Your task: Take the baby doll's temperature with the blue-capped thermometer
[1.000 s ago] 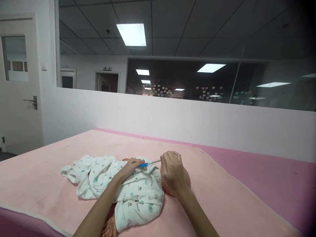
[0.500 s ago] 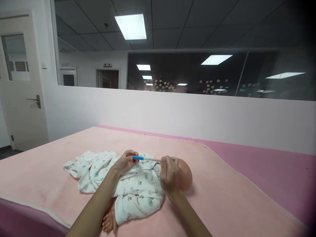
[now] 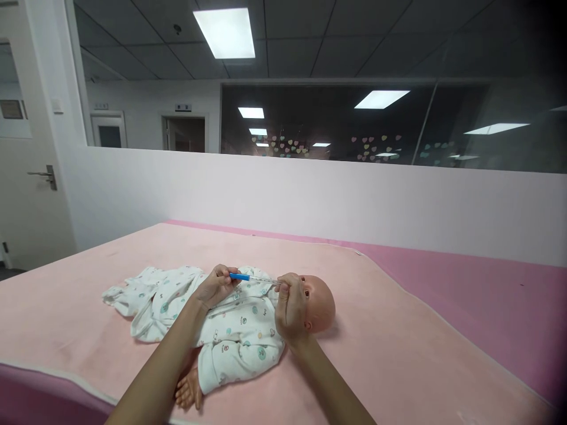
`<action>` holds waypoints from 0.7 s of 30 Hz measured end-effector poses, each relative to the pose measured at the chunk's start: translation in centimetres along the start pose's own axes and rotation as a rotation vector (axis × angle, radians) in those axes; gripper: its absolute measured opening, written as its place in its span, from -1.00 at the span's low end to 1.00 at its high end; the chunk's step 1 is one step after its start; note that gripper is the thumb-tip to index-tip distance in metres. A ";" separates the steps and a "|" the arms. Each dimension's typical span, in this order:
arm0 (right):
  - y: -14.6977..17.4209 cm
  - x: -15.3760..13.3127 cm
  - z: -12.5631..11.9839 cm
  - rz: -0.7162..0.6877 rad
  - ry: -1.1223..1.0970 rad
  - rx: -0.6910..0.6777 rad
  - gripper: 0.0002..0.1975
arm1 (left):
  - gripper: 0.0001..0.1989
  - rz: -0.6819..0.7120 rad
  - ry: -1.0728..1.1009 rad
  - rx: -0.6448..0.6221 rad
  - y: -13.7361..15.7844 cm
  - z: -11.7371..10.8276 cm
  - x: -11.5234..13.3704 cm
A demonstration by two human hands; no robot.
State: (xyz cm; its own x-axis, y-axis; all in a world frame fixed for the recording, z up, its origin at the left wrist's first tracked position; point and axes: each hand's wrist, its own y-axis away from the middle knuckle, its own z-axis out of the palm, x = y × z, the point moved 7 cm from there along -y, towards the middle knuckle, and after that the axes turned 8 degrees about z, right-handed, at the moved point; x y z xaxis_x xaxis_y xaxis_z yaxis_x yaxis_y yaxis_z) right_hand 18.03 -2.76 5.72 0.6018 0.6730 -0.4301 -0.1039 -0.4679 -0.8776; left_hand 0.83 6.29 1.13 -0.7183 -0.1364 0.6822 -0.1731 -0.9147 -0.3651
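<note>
1. Stick (image 3: 254,278), thin and clear with a blue end, spans the space between the left hand (image 3: 217,285) and the right hand (image 3: 291,307); it looks like a thermometer, its markings too small to read
2. The left hand pinches the blue end between thumb and fingertips; if that end is a separate cap, which I cannot tell, a light outward tug could pull it off
3. The right hand is curled narrow, the clear end running in among its fingers and the tip hidden; pulling or twisting out of line with the left hand could strain or snap the slender stem
4. Below both hands a doll (image 3: 248,319) lies on its back, its printed suit (image 3: 230,354) reaching left past the left hand; a loosened pinch could drop the stick among the folds
5. Just right of the right hand is the doll's head (image 3: 324,302); whether they touch I cannot tell, but a sudden slip that way could knock the face
6. Nearer the person than the left hand, beside that forearm, rests the doll's hand (image 3: 189,389); lowering the forearm could nudge it
7. Under all this, well to the right of the right hand too, spreads a peach blanket (image 3: 398,354)
</note>
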 end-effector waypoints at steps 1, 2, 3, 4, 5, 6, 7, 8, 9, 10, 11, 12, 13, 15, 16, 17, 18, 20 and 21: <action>0.1 0.0 0.0 -0.004 -0.004 0.003 -0.86 | -0.72 0.001 -0.003 -0.005 0.1 0.1 0.0; 0.2 0.0 -0.1 -0.007 -0.009 0.006 -0.86 | -0.71 0.004 -0.008 -0.011 0.1 0.2 0.1; 0.3 0.1 -0.1 -0.008 -0.012 0.008 -0.86 | -0.71 0.009 -0.013 -0.021 0.1 0.2 0.1; 0.3 0.2 -0.1 -0.007 -0.015 0.011 -0.86 | -0.71 0.011 -0.019 -0.041 0.2 0.3 0.1; 0.4 0.2 -0.1 -0.006 -0.020 0.016 -0.85 | -0.72 0.007 -0.024 -0.074 0.2 0.4 0.0; 0.4 0.2 -0.1 -0.010 -0.026 0.027 -0.85 | -0.73 -0.004 -0.030 -0.118 0.3 0.6 -0.1; 0.2 0.2 -0.2 -0.019 -0.034 0.042 -0.84 | -0.74 -0.019 -0.033 -0.166 0.4 0.8 -0.3; 0.0 0.0 -0.4 -0.034 -0.035 0.055 -0.84 | -0.75 -0.031 -0.033 -0.211 0.4 1.0 -0.4; -0.2 -0.3 -0.6 -0.061 -0.027 0.061 -0.85 | -0.77 -0.037 -0.029 -0.246 0.5 1.1 -0.5; -0.5 -0.8 -1.0 -0.105 -0.012 0.061 -0.86 | -0.78 -0.036 -0.022 -0.270 0.5 1.3 -0.5; -0.8 -1.5 -1.5 -0.157 0.007 0.061 -0.86 | -0.79 -0.031 -0.012 -0.287 0.6 1.5 -0.5; -1.0 -2.2 -2.4 -0.210 0.024 0.071 -0.86 | -0.78 -0.028 -0.006 -0.300 0.6 1.8 -0.4; -1.0 -2.9 -3.5 -0.262 0.039 0.089 -0.85 | -0.74 -0.029 -0.009 -0.315 0.7 2.2 -0.3; -0.3 -4.1 -6.9 -0.304 0.046 0.186 -0.80 | -0.65 -0.048 -0.071 -0.345 0.9 3.3 -0.4; 0.4 -4.5 -8.6 -0.303 0.069 0.226 -0.78 | -0.61 -0.065 -0.144 -0.357 1.0 3.8 -0.5; 1.4 -4.9 -10.3 -0.301 0.101 0.258 -0.76 | -0.60 -0.085 -0.246 -0.366 1.1 4.3 -0.8; 2.6 -5.1 -11.9 -0.305 0.155 0.290 -0.75 | -0.59 -0.106 -0.369 -0.371 1.2 4.6 -1.1; 5.2 -5.1 -14.4 -0.284 0.294 0.332 -0.73 | -0.58 -0.119 -0.615 -0.365 1.3 5.0 -1.6; 6.6 -5.1 -15.2 -0.298 0.374 0.344 -0.74 | -0.58 -0.103 -0.719 -0.355 1.2 5.1 -1.7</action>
State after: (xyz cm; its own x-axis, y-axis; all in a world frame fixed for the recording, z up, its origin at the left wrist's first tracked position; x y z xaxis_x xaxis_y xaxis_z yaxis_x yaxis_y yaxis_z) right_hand 26.33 -18.01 5.39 0.8763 0.4701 -0.1055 -0.1007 -0.0353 -0.9943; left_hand 5.22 3.45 2.76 -0.0986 -0.3796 0.9199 -0.5049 -0.7774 -0.3750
